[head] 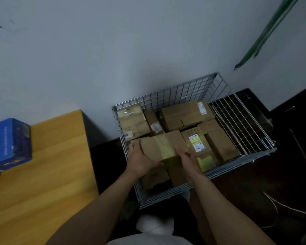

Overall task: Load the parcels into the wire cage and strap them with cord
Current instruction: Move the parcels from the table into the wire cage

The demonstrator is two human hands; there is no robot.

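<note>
The left grip (140,159) and right grip (188,156) both clasp a taped parcel (159,144) (greenish tape) over the wire cage (175,92)

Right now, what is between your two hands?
The head view shows a taped cardboard parcel between the left hand and the right hand, held over the wire cage.

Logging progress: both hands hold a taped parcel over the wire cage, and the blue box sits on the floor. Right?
Not quite. In the head view the blue box sits on the wooden table, not the floor; the rest is right.
</note>
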